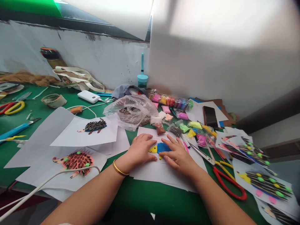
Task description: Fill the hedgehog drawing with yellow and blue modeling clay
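On white paper [150,173] in the middle of the green table lies a flat clay animal shape with a yellow head [153,149] and a blue body [164,147]. My left hand [142,149] rests on the paper at the left of the yellow head, fingers spread, holding nothing. My right hand [176,153] lies with spread fingers over the right part of the blue body, hiding some of it. A small yellow piece shows under the body, between my hands. A gold bangle circles my left wrist.
Behind the paper are a plastic bag of seeds [131,111] and several clay packets [183,115]. Red-handled scissors [228,184] and seed-covered hedgehog pictures [264,184] lie right. More hedgehog pictures [77,162], a white cable [47,181] and a blue cutter [17,129] lie left.
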A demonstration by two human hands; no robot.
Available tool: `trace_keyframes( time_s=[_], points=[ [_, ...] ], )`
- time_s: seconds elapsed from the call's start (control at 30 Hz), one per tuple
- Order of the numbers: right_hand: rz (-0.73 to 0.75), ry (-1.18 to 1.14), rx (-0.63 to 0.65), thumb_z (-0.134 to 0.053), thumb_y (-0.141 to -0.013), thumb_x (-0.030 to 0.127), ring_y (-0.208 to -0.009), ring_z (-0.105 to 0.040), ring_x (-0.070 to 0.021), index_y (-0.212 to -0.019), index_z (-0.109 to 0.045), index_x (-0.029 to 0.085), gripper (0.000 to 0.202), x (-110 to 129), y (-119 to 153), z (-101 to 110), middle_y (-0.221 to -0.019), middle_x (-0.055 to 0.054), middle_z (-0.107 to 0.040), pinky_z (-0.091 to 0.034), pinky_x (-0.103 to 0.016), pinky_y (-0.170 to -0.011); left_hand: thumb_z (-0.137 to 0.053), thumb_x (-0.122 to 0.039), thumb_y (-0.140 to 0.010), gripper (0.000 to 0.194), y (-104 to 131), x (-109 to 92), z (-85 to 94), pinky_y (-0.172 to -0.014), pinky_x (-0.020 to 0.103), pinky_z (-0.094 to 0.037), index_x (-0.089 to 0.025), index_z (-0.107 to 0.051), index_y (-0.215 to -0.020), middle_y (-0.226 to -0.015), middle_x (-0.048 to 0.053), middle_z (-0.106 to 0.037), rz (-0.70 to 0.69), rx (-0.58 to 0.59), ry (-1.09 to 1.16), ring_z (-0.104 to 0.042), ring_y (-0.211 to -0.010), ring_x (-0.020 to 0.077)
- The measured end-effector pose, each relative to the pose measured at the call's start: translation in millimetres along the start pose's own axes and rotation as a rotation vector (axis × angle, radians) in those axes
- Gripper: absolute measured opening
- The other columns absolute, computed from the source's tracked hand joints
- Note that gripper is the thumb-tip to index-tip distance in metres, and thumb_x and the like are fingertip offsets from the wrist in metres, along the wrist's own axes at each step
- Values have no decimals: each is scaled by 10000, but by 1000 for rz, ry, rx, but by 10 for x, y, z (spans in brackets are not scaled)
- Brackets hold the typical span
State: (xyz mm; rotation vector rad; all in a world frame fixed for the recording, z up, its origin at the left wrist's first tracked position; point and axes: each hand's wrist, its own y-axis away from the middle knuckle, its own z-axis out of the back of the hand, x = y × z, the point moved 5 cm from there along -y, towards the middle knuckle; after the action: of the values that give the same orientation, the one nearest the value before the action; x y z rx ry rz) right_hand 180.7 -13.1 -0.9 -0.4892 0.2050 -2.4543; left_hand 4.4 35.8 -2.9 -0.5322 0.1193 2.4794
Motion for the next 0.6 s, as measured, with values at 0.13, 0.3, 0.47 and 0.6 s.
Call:
trace_keyframes(
  time_s=[0.13, 0.3, 0.47, 0.6],
  points=[
    [4, 0, -10, -541, -913, 240, -1456, -275, -340, -1048, -758, 334, 272, -18, 4, 5, -1494, -60, -472, -217, -697, -1102, -820, -557, -613, 745, -1, 2, -2, -1093, 516, -341, -333, -594, -1286, -1412, 70, -495, 10, 11, 17, -411, -1318, 342],
    [-19, 24, -50, -525, -919, 232, -1458, -269, -343, -1068, -756, 341, 295, -102, 31, 75, -1499, -69, -465, -216, -695, -1099, -818, -560, -617, 733, -7, -5, 2, -1082, 513, -352, -328, -598, -1277, -1410, 76, -498, 4, 12, -2, -413, -1317, 337],
    [-4, 42, -5, -553, -904, 237, -1452, -279, -349, -1042, -762, 358, 278, -79, 31, 53, -1480, -64, -489, -210, -710, -1089, -811, -566, -625, 737, -6, -8, 4, -1093, 519, -340, -321, -593, -1285, -1410, 79, -498, -4, 14, -2, -413, -1319, 338],
    [11, 39, -12, -567, -892, 228, -1445, -296, -349, -1016, -769, 359, 271, -63, 31, 69, -1479, -53, -492, -208, -707, -1091, -810, -564, -626, 733, -5, 3, 1, -1108, 522, -325, -330, -594, -1286, -1417, 76, -494, 6, 19, 9, -408, -1326, 340]
  ],
)
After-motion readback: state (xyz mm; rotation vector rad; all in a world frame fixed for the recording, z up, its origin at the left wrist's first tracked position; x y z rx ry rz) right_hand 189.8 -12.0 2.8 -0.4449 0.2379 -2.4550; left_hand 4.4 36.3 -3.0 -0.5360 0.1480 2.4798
